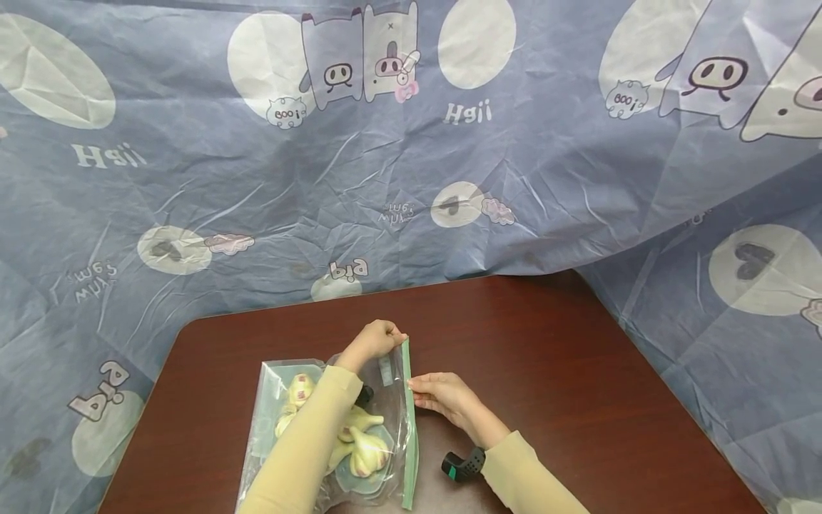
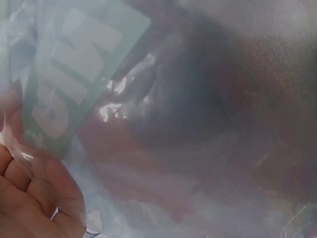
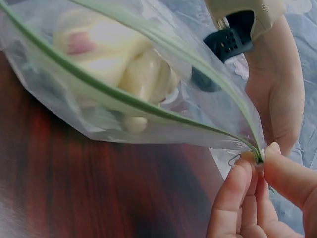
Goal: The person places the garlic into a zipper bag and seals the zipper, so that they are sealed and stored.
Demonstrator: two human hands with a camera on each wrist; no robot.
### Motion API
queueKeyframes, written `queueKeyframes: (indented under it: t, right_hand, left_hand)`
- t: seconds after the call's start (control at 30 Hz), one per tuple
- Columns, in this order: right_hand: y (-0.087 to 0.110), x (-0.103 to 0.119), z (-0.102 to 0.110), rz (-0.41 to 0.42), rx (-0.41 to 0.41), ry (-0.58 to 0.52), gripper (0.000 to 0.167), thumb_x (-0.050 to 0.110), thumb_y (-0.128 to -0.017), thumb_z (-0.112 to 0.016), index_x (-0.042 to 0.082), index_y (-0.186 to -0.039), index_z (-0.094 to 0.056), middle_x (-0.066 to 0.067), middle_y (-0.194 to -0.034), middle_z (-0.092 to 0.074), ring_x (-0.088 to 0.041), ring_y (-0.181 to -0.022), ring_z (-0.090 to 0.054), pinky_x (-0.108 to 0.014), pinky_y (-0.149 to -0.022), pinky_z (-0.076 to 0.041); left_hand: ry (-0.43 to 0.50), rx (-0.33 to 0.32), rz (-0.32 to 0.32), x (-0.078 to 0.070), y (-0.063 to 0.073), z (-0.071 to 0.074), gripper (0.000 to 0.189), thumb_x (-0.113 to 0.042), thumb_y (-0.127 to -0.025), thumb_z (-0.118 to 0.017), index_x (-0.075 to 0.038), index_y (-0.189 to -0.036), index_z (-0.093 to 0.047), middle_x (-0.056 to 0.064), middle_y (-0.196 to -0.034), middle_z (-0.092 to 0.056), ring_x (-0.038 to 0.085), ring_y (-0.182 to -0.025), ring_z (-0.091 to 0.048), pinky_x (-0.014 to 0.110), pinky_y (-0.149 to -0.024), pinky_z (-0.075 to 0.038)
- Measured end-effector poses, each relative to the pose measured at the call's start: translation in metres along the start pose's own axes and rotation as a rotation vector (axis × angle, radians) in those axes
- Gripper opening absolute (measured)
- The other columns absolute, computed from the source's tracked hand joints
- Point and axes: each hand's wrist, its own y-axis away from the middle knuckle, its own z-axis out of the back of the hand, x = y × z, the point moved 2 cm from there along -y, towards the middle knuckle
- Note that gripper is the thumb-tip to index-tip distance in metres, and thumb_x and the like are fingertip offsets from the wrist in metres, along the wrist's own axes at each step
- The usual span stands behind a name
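A clear zip bag (image 1: 393, 400) with a green zip strip (image 1: 409, 428) lies on the table, holding several garlic bulbs (image 1: 369, 452). At the far end of the strip, my left hand (image 1: 374, 338) holds the bag's corner, its forearm crossing over the bag. My right hand (image 1: 447, 395) pinches the strip a little nearer to me. Thumb and fingers of the right hand (image 3: 270, 193) press both green edges together in the right wrist view, while the mouth gapes beyond them. Plastic film partly veils the left hand (image 2: 34, 198) in its wrist view.
The dark red-brown table (image 1: 546, 371) extends to the right of the bag. A blue patterned sheet (image 1: 385, 164) hangs behind it and along the sides. A black wrist strap (image 1: 464, 465) is on the right wrist.
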Motion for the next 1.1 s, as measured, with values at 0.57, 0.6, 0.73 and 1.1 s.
queueKeyframes:
  t: [0.57, 0.6, 0.73, 1.1]
  right_hand:
    - [0.034, -0.02, -0.007, -0.053, 0.166, 0.072, 0.014, 0.011, -0.091, -0.069, -0.002, -0.099, -0.068, 0.001, -0.08, -0.066, -0.008, -0.072, -0.064, -0.021, -0.071, -0.056]
    - [0.035, -0.021, -0.007, -0.053, 0.173, 0.074, 0.014, 0.011, -0.091, -0.069, -0.002, -0.098, -0.068, 0.001, -0.08, -0.066, -0.008, -0.072, -0.064, -0.021, -0.071, -0.056]
    - [0.041, -0.025, -0.008, -0.058, 0.204, 0.083, 0.012, 0.01, -0.091, -0.069, -0.001, -0.096, -0.069, 0.001, -0.079, -0.067, -0.008, -0.073, -0.065, -0.021, -0.071, -0.057]
    - [0.056, -0.042, -0.015, -0.066, 0.284, 0.107, 0.006, 0.003, -0.088, -0.07, -0.001, -0.089, -0.066, 0.001, -0.074, -0.067, -0.007, -0.066, -0.065, -0.019, -0.064, -0.056]
  left_hand:
    - [0.017, -0.002, 0.006, -0.002, 0.004, 0.007, 0.026, -0.029, -0.1, -0.059, -0.009, -0.084, -0.064, 0.0, -0.071, -0.055, 0.014, -0.061, -0.048, 0.026, -0.057, -0.04]
    - [0.015, 0.0, 0.005, -0.002, 0.004, 0.007, 0.026, -0.029, -0.1, -0.059, -0.009, -0.084, -0.064, 0.0, -0.071, -0.055, 0.014, -0.061, -0.047, 0.026, -0.057, -0.04]
    - [0.005, 0.005, 0.001, -0.002, 0.003, 0.007, 0.027, -0.03, -0.1, -0.058, -0.009, -0.083, -0.064, -0.001, -0.07, -0.054, 0.013, -0.06, -0.046, 0.026, -0.056, -0.039]
    - [0.011, 0.004, -0.01, -0.003, 0.001, 0.009, 0.028, -0.028, -0.099, -0.06, -0.009, -0.08, -0.064, -0.001, -0.068, -0.054, 0.013, -0.061, -0.046, 0.025, -0.056, -0.039]
